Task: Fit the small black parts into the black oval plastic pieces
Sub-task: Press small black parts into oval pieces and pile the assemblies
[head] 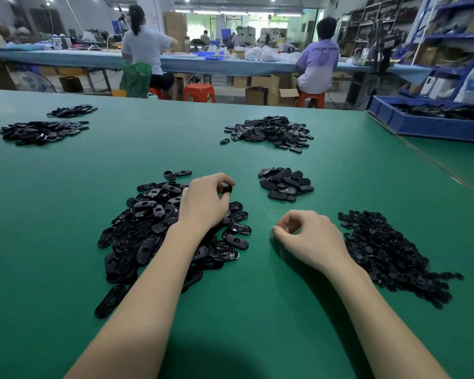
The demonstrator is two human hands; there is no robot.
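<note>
A large heap of black oval plastic pieces lies on the green table under my left forearm. My left hand hovers over the heap's right side and pinches one black oval piece between thumb and fingertips. To the right spreads a pile of small black parts. My right hand rests on the table just left of that pile, fingers curled with thumb and forefinger nearly touching; nothing shows between them.
A small stack of oval pieces sits beyond my right hand. Further heaps lie at the far centre and far left. A blue bin of black parts stands at the right edge. Two people sit at a distant bench.
</note>
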